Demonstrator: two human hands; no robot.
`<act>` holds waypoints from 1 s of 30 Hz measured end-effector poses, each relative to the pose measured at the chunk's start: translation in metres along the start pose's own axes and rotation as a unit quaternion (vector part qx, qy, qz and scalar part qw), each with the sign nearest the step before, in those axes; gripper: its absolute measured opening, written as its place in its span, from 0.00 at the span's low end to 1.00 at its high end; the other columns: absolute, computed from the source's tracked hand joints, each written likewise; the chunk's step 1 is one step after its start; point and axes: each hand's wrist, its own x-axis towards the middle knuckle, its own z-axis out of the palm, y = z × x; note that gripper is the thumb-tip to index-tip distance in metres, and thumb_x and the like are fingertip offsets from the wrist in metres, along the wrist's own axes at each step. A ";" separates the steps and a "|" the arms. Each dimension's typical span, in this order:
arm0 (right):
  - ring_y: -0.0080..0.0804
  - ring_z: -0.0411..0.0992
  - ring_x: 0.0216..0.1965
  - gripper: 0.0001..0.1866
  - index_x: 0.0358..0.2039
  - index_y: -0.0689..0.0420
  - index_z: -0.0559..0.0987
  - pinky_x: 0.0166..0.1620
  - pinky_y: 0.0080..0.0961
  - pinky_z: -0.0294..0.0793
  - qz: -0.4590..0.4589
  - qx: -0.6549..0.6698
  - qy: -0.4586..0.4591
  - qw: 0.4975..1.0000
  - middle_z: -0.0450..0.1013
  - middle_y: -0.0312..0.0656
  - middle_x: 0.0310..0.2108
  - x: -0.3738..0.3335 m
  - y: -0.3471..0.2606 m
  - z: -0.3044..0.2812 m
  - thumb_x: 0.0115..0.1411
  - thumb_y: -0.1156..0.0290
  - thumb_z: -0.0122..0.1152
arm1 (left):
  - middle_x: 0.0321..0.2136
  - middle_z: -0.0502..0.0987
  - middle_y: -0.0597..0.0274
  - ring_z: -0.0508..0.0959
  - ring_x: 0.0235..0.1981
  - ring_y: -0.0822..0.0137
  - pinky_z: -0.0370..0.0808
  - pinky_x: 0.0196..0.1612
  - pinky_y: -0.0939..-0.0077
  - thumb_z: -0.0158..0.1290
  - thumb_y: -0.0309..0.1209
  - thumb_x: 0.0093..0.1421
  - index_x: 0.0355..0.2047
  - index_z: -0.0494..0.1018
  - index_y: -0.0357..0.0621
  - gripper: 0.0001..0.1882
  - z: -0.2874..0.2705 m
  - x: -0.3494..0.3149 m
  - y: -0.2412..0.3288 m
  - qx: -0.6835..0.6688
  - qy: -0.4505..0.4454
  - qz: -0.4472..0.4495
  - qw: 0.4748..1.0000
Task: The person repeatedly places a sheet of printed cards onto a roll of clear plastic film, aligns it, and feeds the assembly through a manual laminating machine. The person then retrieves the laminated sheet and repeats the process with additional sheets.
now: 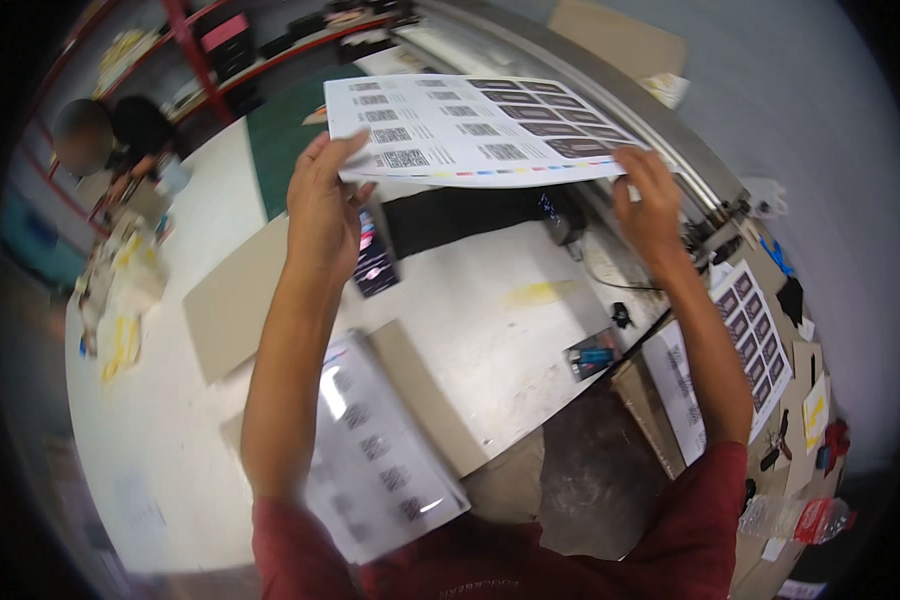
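I hold a large white printed sheet (460, 125) up in front of me, level above the table. It carries square codes on its left part, dark label shapes on its right, and a strip of colour marks along the near edge. My left hand (322, 205) pinches its near left corner, thumb on top. My right hand (650, 205) grips the near right corner. Below the sheet lie a black strip (460, 218) and a small dark box with pink print (374, 255). Beside my left forearm rests a glossy stack of similar printed sheets (385, 455).
A grey board (232, 300) lies on the white table (160, 420). A long machine with a metal bar (670, 150) runs along the right. More printed sheets (755, 345), tools and a plastic bottle (795, 518) sit at right. Another person (145, 135) is at the far left, near red shelving (188, 50).
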 end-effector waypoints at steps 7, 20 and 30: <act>0.41 0.78 0.42 0.17 0.40 0.62 0.81 0.47 0.32 0.76 -0.087 0.082 -0.183 0.976 0.78 0.49 0.41 0.105 -0.186 -0.115 0.49 0.87 0.59 | 0.64 0.59 0.22 0.58 0.69 0.39 0.44 0.73 0.52 0.26 0.70 0.66 0.68 0.51 0.30 0.52 -0.134 -0.128 0.077 0.000 0.008 0.351 0.936; 0.50 0.75 0.47 0.26 0.48 0.65 0.79 0.53 0.37 0.75 -0.122 0.325 -0.548 0.761 0.75 0.55 0.42 0.058 -0.368 0.098 0.45 0.78 0.61 | 0.46 0.76 0.46 0.78 0.47 0.60 0.75 0.50 0.69 0.53 0.15 0.48 0.62 0.59 0.29 0.38 -0.354 -0.298 0.094 0.347 0.247 -0.069 0.902; 0.52 0.71 0.50 0.25 0.48 0.67 0.80 0.57 0.42 0.70 -0.160 0.267 -0.495 0.811 0.72 0.56 0.45 -0.006 -0.423 0.133 0.46 0.74 0.63 | 0.52 0.75 0.43 0.78 0.50 0.57 0.77 0.50 0.66 0.59 0.21 0.53 0.65 0.57 0.33 0.40 -0.424 -0.318 0.044 0.356 0.273 -0.121 0.885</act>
